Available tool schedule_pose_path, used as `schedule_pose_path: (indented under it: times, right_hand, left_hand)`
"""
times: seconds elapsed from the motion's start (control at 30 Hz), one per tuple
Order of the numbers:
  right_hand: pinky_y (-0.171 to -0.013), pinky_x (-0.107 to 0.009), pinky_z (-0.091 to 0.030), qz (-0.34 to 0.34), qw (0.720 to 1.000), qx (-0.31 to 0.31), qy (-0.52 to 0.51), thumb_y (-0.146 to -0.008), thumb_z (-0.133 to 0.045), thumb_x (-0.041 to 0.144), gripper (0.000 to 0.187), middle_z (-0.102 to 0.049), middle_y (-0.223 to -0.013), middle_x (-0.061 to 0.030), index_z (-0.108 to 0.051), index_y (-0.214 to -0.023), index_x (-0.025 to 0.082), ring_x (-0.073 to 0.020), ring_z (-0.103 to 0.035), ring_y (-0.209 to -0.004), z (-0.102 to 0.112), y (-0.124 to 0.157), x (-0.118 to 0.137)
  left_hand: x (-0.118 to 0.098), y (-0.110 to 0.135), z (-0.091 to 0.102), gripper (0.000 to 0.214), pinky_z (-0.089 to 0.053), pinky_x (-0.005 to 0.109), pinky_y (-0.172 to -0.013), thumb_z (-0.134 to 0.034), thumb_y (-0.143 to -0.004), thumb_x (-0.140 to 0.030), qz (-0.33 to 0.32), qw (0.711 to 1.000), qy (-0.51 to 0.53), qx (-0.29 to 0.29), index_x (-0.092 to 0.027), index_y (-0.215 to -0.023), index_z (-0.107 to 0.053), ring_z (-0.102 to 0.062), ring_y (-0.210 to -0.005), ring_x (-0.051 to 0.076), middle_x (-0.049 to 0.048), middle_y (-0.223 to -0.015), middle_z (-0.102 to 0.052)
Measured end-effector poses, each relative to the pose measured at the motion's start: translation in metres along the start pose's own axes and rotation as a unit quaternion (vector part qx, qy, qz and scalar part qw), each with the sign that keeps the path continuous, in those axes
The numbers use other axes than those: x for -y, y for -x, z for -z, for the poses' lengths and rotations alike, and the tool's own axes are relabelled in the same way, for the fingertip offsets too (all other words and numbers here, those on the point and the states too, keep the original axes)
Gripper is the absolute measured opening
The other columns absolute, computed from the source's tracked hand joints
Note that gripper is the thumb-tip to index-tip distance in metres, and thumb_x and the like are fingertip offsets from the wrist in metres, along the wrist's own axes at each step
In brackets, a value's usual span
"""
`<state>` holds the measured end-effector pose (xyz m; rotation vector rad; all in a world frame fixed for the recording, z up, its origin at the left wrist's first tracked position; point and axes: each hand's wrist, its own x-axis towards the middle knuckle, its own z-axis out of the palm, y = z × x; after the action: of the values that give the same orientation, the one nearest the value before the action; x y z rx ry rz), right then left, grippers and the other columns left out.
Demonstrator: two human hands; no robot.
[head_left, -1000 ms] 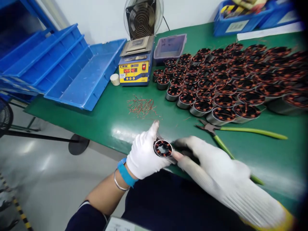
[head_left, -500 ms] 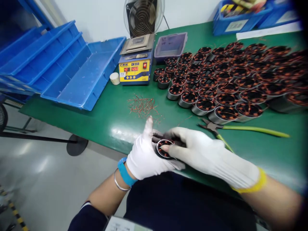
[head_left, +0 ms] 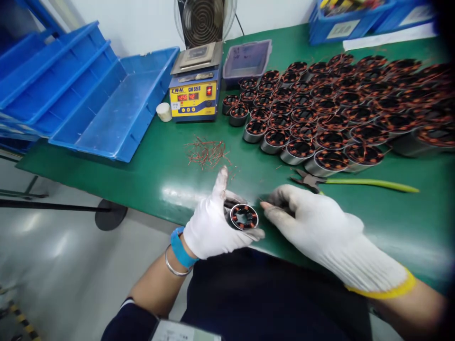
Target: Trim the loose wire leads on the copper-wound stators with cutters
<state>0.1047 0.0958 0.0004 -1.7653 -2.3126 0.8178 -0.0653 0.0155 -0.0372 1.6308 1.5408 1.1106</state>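
Observation:
My left hand [head_left: 213,227], in a white glove, is wrapped round a small round motor stator [head_left: 243,216] with copper windings, its open face turned up at the near table edge. My right hand [head_left: 313,222], also gloved, sits just right of the stator with its fingers curled and pinched together near the stator's rim; what they pinch is too small to make out. A pile of cut copper wire ends [head_left: 207,152] lies on the green table [head_left: 149,166] beyond my left hand. Green-handled cutters [head_left: 355,182] lie just behind my right hand.
Several rows of similar stators [head_left: 320,118] fill the table's right half. A blue and yellow solder pot unit [head_left: 194,92] stands at the back, with a fan [head_left: 203,21] behind it, a grey plastic box [head_left: 247,59] beside it, and blue trays [head_left: 106,104] stacked at left.
My right hand has drawn back off the stator's face to its right side. The stator has turned slightly in my left hand, and the view has shifted a little.

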Motion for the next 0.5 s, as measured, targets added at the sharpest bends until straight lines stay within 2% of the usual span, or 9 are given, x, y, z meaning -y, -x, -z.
schedule_pose_path:
  times: [0.13, 0.2, 0.23, 0.3, 0.37, 0.4, 0.43, 0.47, 0.5]
  right_hand:
    - [-0.046, -0.027, -0.030, -0.038, 0.996, 0.021, 0.077, -0.084, -0.057, 0.035, 0.017, -0.068, -0.071, -0.0026, -0.067, -0.076, 0.024, -0.0217, -0.063, -0.063, -0.005, 0.019, -0.006]
    - [-0.044, -0.027, -0.028, -0.009, 0.993, 0.037, 0.110, -0.087, -0.054, 0.035, 0.020, -0.066, -0.067, -0.0026, -0.065, -0.073, 0.024, -0.0204, -0.060, -0.056, -0.007, 0.031, -0.016]
    - [-0.044, -0.028, -0.027, 0.025, 0.991, 0.026, 0.127, -0.088, -0.052, 0.034, 0.023, -0.064, -0.064, -0.0029, -0.063, -0.071, 0.024, -0.0198, -0.057, -0.052, -0.008, 0.037, -0.022]
    - [-0.045, -0.030, -0.030, 0.108, 0.981, -0.054, 0.152, -0.091, -0.048, 0.034, 0.025, -0.068, -0.072, -0.0055, -0.065, -0.076, 0.024, -0.0195, -0.056, -0.050, -0.007, 0.045, -0.029]
    - [-0.051, -0.033, -0.039, 0.190, 0.956, -0.159, 0.155, -0.096, -0.044, 0.035, 0.028, -0.073, -0.105, -0.0124, -0.068, -0.100, 0.021, -0.0205, -0.062, -0.060, -0.005, 0.047, -0.030]
    - [-0.054, -0.033, -0.041, 0.227, 0.941, -0.195, 0.156, -0.098, -0.043, 0.034, 0.033, -0.069, -0.121, -0.0153, -0.066, -0.115, 0.018, -0.0208, -0.064, -0.066, -0.004, 0.046, -0.027]
    - [-0.055, -0.033, -0.041, 0.263, 0.926, -0.217, 0.163, -0.098, -0.042, 0.030, 0.037, -0.066, -0.128, -0.0161, -0.063, -0.125, 0.017, -0.0203, -0.065, -0.069, -0.005, 0.044, -0.024]
    - [-0.053, -0.032, -0.039, 0.294, 0.912, -0.226, 0.177, -0.098, -0.041, 0.025, 0.037, -0.069, -0.123, -0.0147, -0.062, -0.127, 0.017, -0.0193, -0.065, -0.066, -0.006, 0.041, -0.021]
    - [-0.051, -0.031, -0.034, 0.319, 0.899, -0.226, 0.197, -0.096, -0.040, 0.019, 0.036, -0.073, -0.109, -0.0113, -0.065, -0.122, 0.017, -0.0180, -0.063, -0.061, -0.008, 0.038, -0.018]
  left_hand:
    - [0.004, 0.002, -0.002, 0.128, -0.061, 0.040, -0.082, -0.089, -0.067, -0.040, -0.024, 0.999, -0.003, -0.023, -0.023, -0.163, -0.005, -0.073, -0.079, 0.021, 0.0057, -0.103, -0.073]
    - [0.005, 0.002, -0.002, 0.126, -0.061, 0.039, -0.080, -0.088, -0.068, -0.042, -0.030, 0.999, -0.001, -0.014, -0.023, -0.162, -0.007, -0.073, -0.079, 0.022, 0.0065, -0.104, -0.073]
    - [0.005, 0.002, -0.002, 0.126, -0.061, 0.039, -0.079, -0.088, -0.069, -0.044, -0.031, 1.000, 0.001, -0.005, -0.023, -0.162, -0.007, -0.073, -0.078, 0.022, 0.0067, -0.104, -0.073]
    - [0.004, 0.001, 0.000, 0.127, -0.062, 0.039, -0.078, -0.089, -0.068, -0.044, -0.027, 1.000, 0.004, 0.014, -0.023, -0.163, -0.006, -0.073, -0.078, 0.022, 0.0063, -0.104, -0.074]
    - [0.003, 0.000, 0.001, 0.128, -0.062, 0.039, -0.079, -0.089, -0.068, -0.043, -0.029, 0.999, 0.007, 0.024, -0.024, -0.163, -0.006, -0.074, -0.079, 0.022, 0.0057, -0.104, -0.074]
    - [0.004, 0.000, 0.002, 0.127, -0.062, 0.039, -0.080, -0.089, -0.069, -0.041, -0.033, 0.999, 0.011, 0.027, -0.024, -0.163, -0.005, -0.074, -0.081, 0.023, 0.0058, -0.105, -0.074]
    - [0.004, 0.000, 0.003, 0.126, -0.062, 0.038, -0.081, -0.088, -0.070, -0.040, -0.040, 0.999, 0.015, 0.028, -0.023, -0.163, -0.005, -0.075, -0.084, 0.023, 0.0062, -0.106, -0.074]
    - [0.005, 0.000, 0.003, 0.125, -0.062, 0.038, -0.082, -0.088, -0.071, -0.039, -0.049, 0.998, 0.020, 0.028, -0.023, -0.163, -0.005, -0.075, -0.087, 0.024, 0.0067, -0.107, -0.074]
    - [0.006, 0.000, 0.003, 0.124, -0.061, 0.037, -0.083, -0.087, -0.072, -0.038, -0.057, 0.998, 0.023, 0.027, -0.023, -0.163, -0.004, -0.075, -0.089, 0.024, 0.0069, -0.107, -0.074]
